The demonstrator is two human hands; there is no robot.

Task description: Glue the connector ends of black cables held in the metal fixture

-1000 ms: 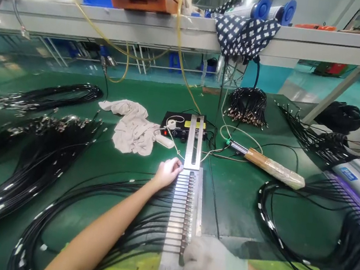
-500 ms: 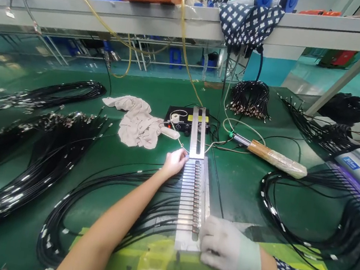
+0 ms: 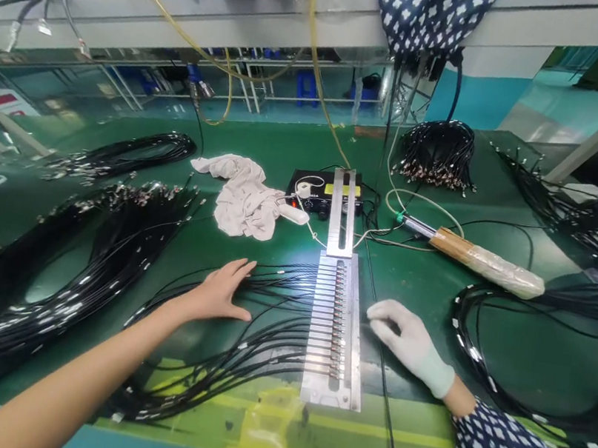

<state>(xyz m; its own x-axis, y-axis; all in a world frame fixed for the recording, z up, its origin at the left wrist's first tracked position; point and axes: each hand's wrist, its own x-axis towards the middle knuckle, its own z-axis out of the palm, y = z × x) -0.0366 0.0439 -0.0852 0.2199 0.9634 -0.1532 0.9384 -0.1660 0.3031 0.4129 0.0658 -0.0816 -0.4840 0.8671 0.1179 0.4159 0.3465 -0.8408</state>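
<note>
A slotted metal fixture (image 3: pixel 354 352) lies on the green table with a row of small metal connectors (image 3: pixel 339 320) in it. Black cables (image 3: pixel 263 346) run from its left side and curl round in a loose bundle. My bare left hand (image 3: pixel 218 291) hovers at these cables, thumb and fingers spread, with nothing in it. To the right of the fixture is my right hand (image 3: pixel 408 341) in a white glove. Its fingers are curved, thumb apart from them, and nothing shows between them. A slotted metal bar (image 3: pixel 336 215) extends from the fixture's far end.
A black control box (image 3: pixel 313 204) stands behind the fixture, beside a crumpled cloth (image 3: pixel 246 201). A wrapped, corded handle (image 3: pixel 487 263) lies at right. Large cable coils (image 3: pixel 54 315) cover the left; another coil (image 3: pixel 436 151) sits at the back. A shelf (image 3: pixel 251 15) crosses above the table.
My left hand has left the fixture's far end, moving left and nearer over the cables, and has opened. My right hand has come off the fixture's near end, moving right and farther away. The view has shifted.
</note>
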